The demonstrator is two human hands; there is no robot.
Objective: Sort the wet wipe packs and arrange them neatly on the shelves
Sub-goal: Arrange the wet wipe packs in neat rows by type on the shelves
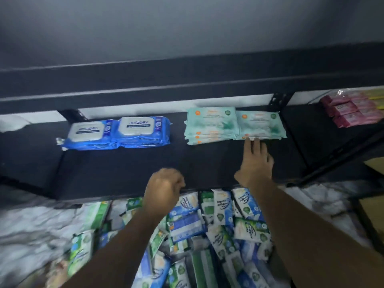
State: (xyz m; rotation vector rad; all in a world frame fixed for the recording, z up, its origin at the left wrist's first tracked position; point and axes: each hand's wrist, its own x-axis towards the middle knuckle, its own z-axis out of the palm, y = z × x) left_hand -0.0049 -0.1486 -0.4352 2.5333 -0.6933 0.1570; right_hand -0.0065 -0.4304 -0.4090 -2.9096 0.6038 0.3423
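White, green and blue soft plastic wet wipe packs [218,225] lie heaped and unsorted in the near foreground, on crumpled white plastic sheeting [31,225] below the shelf edge. Above the heap, the left hand [164,190] sits at the front lip of the flat black shelf [124,171], fingers curled into a fist with nothing visible inside it. The right hand [256,163] reaches farther in, fingers straight and close together, fingertips [248,142] touching the near edge of the right-hand stack of mint-green wipe packs [261,123]. That stack stands against a taller mint-green stack [209,125] on its left. Well apart, toward the far left of the shelf, two blue packs with white flip lids [116,132] lie side by side. On a neighbouring shelf at far right sit pink packs [351,109].

The risk here appears to be the push itself: the packs are soft and slick, so pressure on the lower edge could slide the bottom pack out from under the top ones and skew the stack or nudge its neighbour out of line. The heap below looks loose enough to spill if an arm drags through it.
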